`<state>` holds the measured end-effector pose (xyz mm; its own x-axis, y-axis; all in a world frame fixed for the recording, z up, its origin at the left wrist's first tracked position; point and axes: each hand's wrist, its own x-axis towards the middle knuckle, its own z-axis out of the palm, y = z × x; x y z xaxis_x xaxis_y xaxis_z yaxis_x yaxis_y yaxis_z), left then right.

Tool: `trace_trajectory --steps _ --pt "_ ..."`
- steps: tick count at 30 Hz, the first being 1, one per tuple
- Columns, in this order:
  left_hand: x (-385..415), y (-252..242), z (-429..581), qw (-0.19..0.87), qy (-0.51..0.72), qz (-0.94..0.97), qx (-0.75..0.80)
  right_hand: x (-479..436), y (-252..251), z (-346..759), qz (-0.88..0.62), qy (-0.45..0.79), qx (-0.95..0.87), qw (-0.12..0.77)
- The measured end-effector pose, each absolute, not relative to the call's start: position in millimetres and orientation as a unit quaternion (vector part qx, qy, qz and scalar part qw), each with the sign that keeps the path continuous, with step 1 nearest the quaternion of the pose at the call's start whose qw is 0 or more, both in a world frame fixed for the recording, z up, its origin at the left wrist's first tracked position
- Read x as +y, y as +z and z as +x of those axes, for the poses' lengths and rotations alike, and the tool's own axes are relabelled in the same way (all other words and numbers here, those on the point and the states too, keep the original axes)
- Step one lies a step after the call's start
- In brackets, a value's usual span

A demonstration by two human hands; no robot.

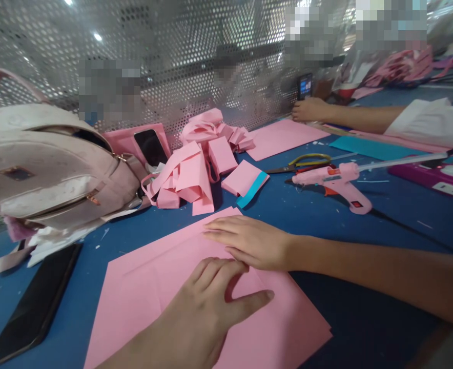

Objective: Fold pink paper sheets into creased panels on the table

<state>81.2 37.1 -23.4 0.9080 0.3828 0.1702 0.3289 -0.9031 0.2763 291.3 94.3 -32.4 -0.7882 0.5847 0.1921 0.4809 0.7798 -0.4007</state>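
Observation:
Stacked pink paper sheets lie on the blue table in front of me, their edges slightly out of line. My left hand rests on the middle of the top sheet, fingers bent downward and thumb spread to the right. Just beyond it, my right hand lies flat near the far edge of the paper with its fingers stretched out. The two hands are close together, with the left fingertips near the right thumb. Neither hand holds anything. Faint crease lines show on the top sheet.
Beyond the sheets are folded pink paper pieces, one blue-edged piece, scissors and a pink glue gun. Left are a backpack and a dark phone. A co-worker's arm reaches in at back right.

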Motion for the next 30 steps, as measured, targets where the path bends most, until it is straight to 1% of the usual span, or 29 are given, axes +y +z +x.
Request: trace_trajectory --steps 3,8,19,30 --pt "39.9 -20.1 80.7 0.156 0.080 0.970 0.165 94.5 -31.3 291.5 -0.283 0.170 -0.932 0.150" --pt "43.0 -21.4 78.9 0.114 0.041 0.982 0.145 94.5 -30.2 291.2 -0.287 0.164 -0.931 0.157" --pt "41.6 -22.2 79.4 0.070 0.044 0.987 0.140 93.7 -30.2 292.1 -0.293 0.181 -0.925 0.158" --pt "40.9 -22.1 78.7 0.072 0.047 0.987 0.137 93.2 -29.3 292.1 -0.289 0.175 -0.929 0.151"
